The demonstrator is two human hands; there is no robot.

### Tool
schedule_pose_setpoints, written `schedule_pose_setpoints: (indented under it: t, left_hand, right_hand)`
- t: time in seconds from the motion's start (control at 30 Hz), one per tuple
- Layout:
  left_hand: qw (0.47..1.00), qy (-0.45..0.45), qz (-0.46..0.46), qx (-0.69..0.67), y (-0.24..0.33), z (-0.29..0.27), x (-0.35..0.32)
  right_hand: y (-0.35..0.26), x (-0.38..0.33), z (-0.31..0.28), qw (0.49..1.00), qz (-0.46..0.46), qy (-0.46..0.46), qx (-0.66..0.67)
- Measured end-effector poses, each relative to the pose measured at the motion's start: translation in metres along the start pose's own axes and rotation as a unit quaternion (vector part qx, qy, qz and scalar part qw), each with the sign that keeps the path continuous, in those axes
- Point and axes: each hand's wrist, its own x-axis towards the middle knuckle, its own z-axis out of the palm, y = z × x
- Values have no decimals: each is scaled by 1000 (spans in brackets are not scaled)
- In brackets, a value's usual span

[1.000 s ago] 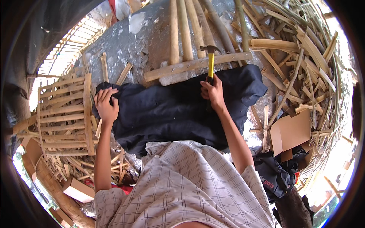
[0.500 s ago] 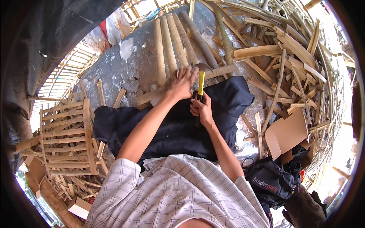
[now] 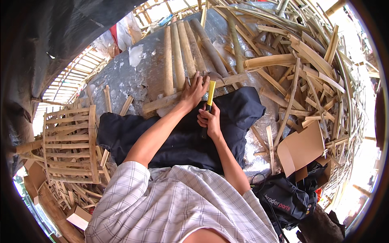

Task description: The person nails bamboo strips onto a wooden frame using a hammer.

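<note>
My right hand (image 3: pixel 210 119) is closed round the black grip of a claw hammer (image 3: pixel 211 92) with a yellow shaft. The dark hammer head lies over a bamboo crosspiece (image 3: pixel 162 104), close to the fingertips of my left hand (image 3: pixel 193 92). Its fingers are stretched out and a little apart, resting at the lower ends of the bamboo slats. Several slats (image 3: pixel 180 56) stand side by side, running away from the crosspiece; one slat (image 3: pixel 210 46) is greyer and leans to the right. What lies under my left palm is hidden. A dark cloth (image 3: pixel 178 141) covers my lap.
A slatted bamboo frame (image 3: pixel 92 141) stands at the left. Split bamboo strips (image 3: pixel 283 109) pile up on the right, beside a cardboard piece (image 3: pixel 300 148) and a black bag (image 3: pixel 283 198). A grey sheet (image 3: pixel 117 81) lies under the slats.
The hammer has tilted, its grip end swinging slightly left. My left hand's fingers have drawn closer together near the slat ends. The whole view has shifted a little.
</note>
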Motion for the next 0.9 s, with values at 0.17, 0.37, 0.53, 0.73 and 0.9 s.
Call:
schedule_pose_setpoints:
  t: [0.17, 0.37, 0.53, 0.73, 0.9]
  left_hand:
    - [992, -6, -41, -119, -6, -32, 3]
    - [940, 87, -94, -315, -43, -93, 35]
    - [847, 152, -202, -467, -124, -192, 81]
    - [464, 258, -158, -832, -236, -265, 50]
    - [333, 356, -211, -847, -212, -215, 2]
  right_hand:
    - [2, -4, -9, 997, -47, -34, 49]
    - [-1, -7, -11, 991, -57, -69, 102]
    - [-3, -8, -7, 993, -56, -81, 61]
    - [-4, -10, -5, 995, -53, -73, 43]
    - [-9, -10, -8, 993, -83, -62, 58]
